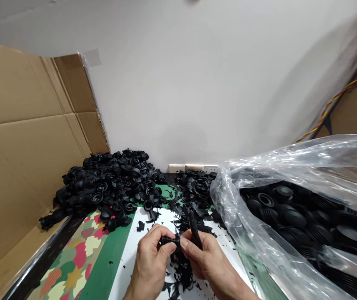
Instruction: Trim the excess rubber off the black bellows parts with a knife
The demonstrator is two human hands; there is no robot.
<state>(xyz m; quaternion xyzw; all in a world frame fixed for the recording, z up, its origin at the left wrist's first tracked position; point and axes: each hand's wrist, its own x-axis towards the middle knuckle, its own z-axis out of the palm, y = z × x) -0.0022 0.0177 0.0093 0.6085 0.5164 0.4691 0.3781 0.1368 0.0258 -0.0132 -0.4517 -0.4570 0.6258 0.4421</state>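
My left hand [151, 254] pinches a small black ribbed rubber part [169, 241] between thumb and fingers, low in the middle of the view. My right hand [205, 256] meets it from the right, its thumb touching the same part, and grips a slim black tool [194, 229] that points up and away. Both hands hover over a white sheet [128, 258] littered with black rubber trimmings [181, 271].
A heap of black ribbed rubber parts [112, 185] lies at the back left against a cardboard sheet [25, 146]. More black scraps [195, 187] pile up by the wall. A clear plastic bag [290, 166] of black parts fills the right. A green and patterned cloth [81, 258] covers the table.
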